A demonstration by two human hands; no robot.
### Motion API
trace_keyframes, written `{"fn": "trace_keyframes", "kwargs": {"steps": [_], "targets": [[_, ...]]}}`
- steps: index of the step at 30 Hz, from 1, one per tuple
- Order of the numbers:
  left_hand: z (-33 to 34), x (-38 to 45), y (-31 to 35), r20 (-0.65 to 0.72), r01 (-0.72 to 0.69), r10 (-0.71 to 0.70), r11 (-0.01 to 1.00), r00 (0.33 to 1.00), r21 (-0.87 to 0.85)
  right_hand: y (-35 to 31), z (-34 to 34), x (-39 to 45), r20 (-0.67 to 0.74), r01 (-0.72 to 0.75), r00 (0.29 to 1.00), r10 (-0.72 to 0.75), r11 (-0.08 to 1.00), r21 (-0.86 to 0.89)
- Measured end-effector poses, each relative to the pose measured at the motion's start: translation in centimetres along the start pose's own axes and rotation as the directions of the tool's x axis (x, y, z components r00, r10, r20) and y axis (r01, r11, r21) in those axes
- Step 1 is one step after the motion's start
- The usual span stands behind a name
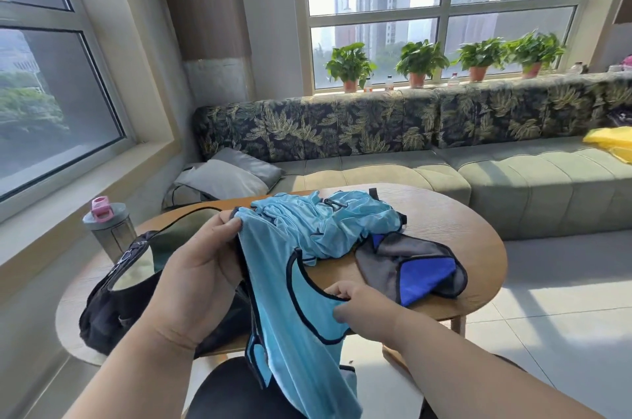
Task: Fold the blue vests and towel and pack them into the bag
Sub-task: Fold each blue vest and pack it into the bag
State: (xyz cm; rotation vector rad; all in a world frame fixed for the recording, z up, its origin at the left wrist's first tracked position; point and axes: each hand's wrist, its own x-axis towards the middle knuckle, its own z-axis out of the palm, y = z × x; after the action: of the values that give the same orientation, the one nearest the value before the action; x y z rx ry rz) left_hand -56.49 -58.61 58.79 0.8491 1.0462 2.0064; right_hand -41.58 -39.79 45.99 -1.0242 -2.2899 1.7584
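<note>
Pinching one light-blue mesh vest with black trim [290, 309] taut — left hand [201, 268] at its shoulder, right hand [359, 305] on the armhole edge — to square it for folding.

Your left hand [198, 268] covers part of the black bag [113, 302], so you cannot see its whole opening. The held vest [290, 316] runs off the bottom edge, its hem out of view. The crumpled blue pile [328, 223] hides how many vests it contains and covers part of the towel [410, 264].
</note>
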Motion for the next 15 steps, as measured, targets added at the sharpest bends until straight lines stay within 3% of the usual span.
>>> {"fn": "trace_keyframes", "kwargs": {"steps": [2,4,6,10,13,15], "targets": [[0.0,0.0,0.2,-0.004,-0.012,0.012,1.000,1.000,-0.003,1.6,-0.3,0.8,-0.060,-0.014,0.998,-0.002,0.965,-0.262],[-0.2,0.2,0.5,-0.008,-0.035,0.035,0.999,0.999,-0.022,3.2,-1.0,1.1,-0.193,-0.094,0.981,-0.008,0.854,-0.512],[-0.9,0.3,1.3,-0.010,-0.067,0.067,0.997,0.998,-0.048,4.4,-1.9,1.1,-0.318,-0.181,0.948,-0.002,0.818,-0.546],[-2.6,0.7,2.3,-0.088,-0.156,0.153,0.988,0.984,-0.023,5.3,-4.4,1.2,-0.484,-0.255,0.875,0.035,0.881,-0.398],[-3.3,1.0,2.2,-0.204,-0.250,0.282,0.954,0.938,0.166,3.6,-5.9,1.0,-0.557,-0.128,0.826,0.086,0.991,-0.037],[-4.0,1.1,1.9,-0.224,-0.247,0.331,0.909,0.917,0.336,2.4,-6.8,0.9,-0.542,-0.030,0.834,0.104,0.989,0.145]]}}
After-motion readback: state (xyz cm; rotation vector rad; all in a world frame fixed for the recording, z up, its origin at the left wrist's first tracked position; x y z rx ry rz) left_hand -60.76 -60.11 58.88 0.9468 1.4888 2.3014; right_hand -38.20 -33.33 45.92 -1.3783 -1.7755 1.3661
